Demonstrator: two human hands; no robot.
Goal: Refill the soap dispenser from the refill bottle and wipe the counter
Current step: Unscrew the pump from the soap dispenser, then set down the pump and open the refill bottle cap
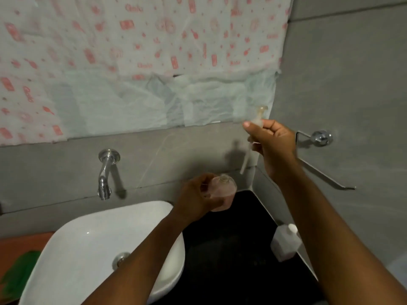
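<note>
My left hand (198,198) grips the clear soap dispenser bottle (222,190), which holds a little pink liquid; its neck is uncovered and it stands at the back of the black counter (231,249). My right hand (273,142) holds the pump head (258,116) lifted well above and to the right of the bottle, with its thin dip tube (245,160) hanging down free. A white refill bottle (285,243) with a white cap stands on the counter's right edge, partly behind my right forearm.
A white basin (92,245) fills the lower left, with a chrome tap (105,175) on the grey wall above it. A chrome towel rail (321,137) juts from the right wall. Orange and green cloth (19,267) lies left of the basin. Patterned paper covers the mirror area.
</note>
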